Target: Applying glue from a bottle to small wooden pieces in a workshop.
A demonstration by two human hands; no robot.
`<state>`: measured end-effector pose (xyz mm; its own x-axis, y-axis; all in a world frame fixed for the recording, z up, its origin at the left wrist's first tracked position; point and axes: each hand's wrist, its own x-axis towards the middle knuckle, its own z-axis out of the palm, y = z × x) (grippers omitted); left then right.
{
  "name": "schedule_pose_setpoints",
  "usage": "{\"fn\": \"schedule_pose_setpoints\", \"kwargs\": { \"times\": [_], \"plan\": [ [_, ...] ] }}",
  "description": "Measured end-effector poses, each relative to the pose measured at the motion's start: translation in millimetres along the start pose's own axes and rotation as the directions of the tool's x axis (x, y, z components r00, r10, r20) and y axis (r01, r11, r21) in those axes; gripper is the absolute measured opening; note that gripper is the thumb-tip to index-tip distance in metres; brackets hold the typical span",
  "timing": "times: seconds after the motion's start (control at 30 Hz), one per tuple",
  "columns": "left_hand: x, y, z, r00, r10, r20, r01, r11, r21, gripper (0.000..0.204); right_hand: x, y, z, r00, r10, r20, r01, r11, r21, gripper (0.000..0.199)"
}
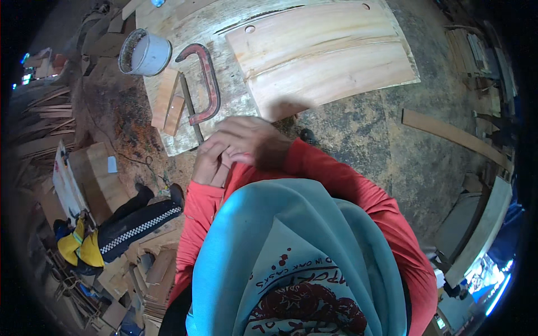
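My left hand (209, 162) and my right hand (255, 139) meet in front of my chest, the fingers of both curled together. The right hand lies partly over the left and is slightly smeared. Whatever is between the fingers, if anything, is hidden. Just beyond them, at the near edge of a worn wooden work surface (232, 92), lies a red C-clamp (210, 84) with a long dark screw (188, 103). Beside the clamp are short wood blocks (168, 101). A wide pale wood panel (330, 64) with two round holes lies to the right.
A dirty white bucket (147, 53) stands at the far left of the surface. A person (120, 232) in yellow and black is low at the left, near stacked wood pieces (157, 280). A long wood strip (454, 137) lies at right on the sawdust-strewn floor (358, 131).
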<state>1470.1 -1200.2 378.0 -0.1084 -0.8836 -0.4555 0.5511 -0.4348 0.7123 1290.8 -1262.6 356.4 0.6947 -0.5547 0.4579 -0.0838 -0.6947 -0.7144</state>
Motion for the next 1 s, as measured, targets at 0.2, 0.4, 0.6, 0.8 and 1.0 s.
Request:
{"fn": "schedule_pose_setpoints", "kwargs": {
  "times": [0.2, 0.4, 0.6, 0.8, 1.0],
  "plan": [
    [-35, 48, 29, 0.928, 0.311, -0.206, -0.217, 0.899, 0.38, 0.014, -105, 60, -53, 0.875, 0.306, -0.376, -0.27, 0.952, 0.148, 0.013],
    [-48, 76, 119, 0.752, 0.65, 0.114, -0.604, 0.61, 0.513, 0.007, -128, -20, -191, 0.721, 0.475, -0.504, -0.135, 0.81, 0.571, 0.012],
    [-70, 84, 208, 0.375, 0.822, 0.428, -0.908, 0.234, 0.346, 0.042, -99, -104, -276, 0.853, -0.141, -0.503, 0.333, 0.889, 0.314, 0.031],
    [-103, 87, 255, -0.083, 0.85, 0.52, -0.906, -0.282, 0.316, 0.039, -76, -166, -291, 0.859, -0.271, -0.435, 0.36, 0.923, 0.137, 0.022],
    [-136, 91, 288, 0.242, 0.89, 0.386, -0.907, 0.067, 0.415, 0.014, -53, -199, -267, 0.802, -0.283, -0.526, 0.422, 0.891, 0.164, 0.018]
  ]
}}
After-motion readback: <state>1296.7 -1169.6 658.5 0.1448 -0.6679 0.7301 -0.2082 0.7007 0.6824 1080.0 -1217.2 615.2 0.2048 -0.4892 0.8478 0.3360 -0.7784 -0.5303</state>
